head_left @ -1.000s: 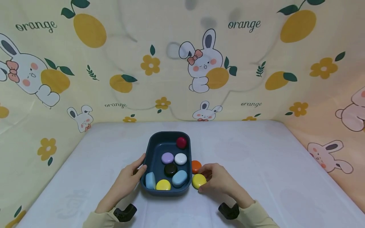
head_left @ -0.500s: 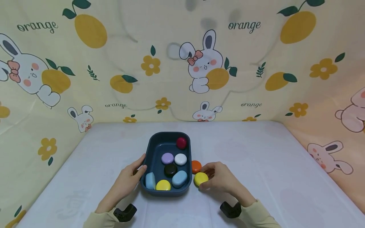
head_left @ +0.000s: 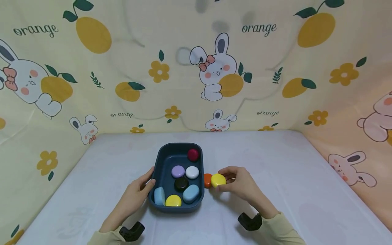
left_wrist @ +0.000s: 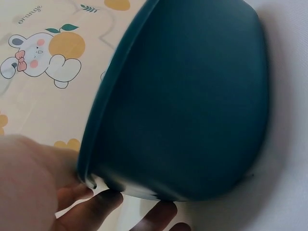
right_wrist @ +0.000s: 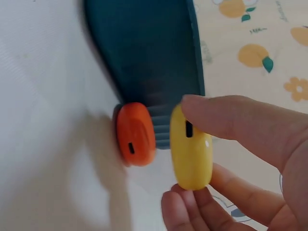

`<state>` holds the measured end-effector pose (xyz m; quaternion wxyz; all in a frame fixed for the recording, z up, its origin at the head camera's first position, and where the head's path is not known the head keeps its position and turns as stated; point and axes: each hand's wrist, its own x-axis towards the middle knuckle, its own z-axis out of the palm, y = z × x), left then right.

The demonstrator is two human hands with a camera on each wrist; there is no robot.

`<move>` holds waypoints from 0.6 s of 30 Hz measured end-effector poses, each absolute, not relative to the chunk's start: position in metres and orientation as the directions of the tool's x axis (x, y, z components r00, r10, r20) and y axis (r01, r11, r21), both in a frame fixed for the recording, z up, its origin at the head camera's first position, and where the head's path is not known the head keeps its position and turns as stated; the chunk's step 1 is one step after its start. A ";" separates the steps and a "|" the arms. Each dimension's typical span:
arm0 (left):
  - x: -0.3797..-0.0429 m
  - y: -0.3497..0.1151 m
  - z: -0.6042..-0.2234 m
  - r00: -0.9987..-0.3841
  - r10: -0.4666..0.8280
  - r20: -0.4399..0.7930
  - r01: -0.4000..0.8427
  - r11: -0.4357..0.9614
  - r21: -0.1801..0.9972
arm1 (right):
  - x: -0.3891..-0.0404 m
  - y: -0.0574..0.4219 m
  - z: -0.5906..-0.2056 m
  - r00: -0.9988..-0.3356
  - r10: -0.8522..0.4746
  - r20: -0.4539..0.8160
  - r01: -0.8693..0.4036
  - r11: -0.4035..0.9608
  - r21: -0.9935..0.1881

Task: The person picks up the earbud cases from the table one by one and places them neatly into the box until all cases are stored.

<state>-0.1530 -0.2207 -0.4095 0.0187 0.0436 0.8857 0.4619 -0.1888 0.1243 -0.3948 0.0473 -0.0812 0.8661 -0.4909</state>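
Observation:
My left hand [head_left: 133,194] grips the left side of a dark blue rectangular box [head_left: 165,163] with rounded corners; the left wrist view shows its thumb at the rim and fingertips against the outer wall. Just right of the box, my right hand [head_left: 245,185] pinches a glossy yellow rounded disc [head_left: 218,180] between thumb and fingers. A small black slot shows on the disc's edge [right_wrist: 192,149] in the right wrist view. That view has the disc raised off the table. An orange rounded disc [right_wrist: 136,134], also slotted, rests on the table close by the box wall.
Inside the box lie a red piece [head_left: 193,155], a purple one [head_left: 178,172], a white one [head_left: 192,172], a black one [head_left: 181,184], a yellow one [head_left: 173,200] and two light blue ones, one standing on edge [head_left: 159,196]. A printed curtain [head_left: 137,68] surrounds the white table [head_left: 269,163].
My right hand has lifted the yellow disc off the table and moved it slightly right and away from me. The left hand keeps its hold on the box.

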 end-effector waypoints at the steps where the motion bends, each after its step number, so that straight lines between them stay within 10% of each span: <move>1: -0.153 -0.221 -0.410 -0.996 0.094 0.009 0.061 0.569 0.820 | -0.189 0.124 -0.394 -0.985 -0.174 0.000 -0.089 0.501 -0.861; 18: -0.151 -0.220 -0.408 -0.996 0.094 0.013 0.063 0.555 0.829 | -0.193 0.121 -0.383 -0.989 -0.146 0.014 -0.076 0.426 -0.902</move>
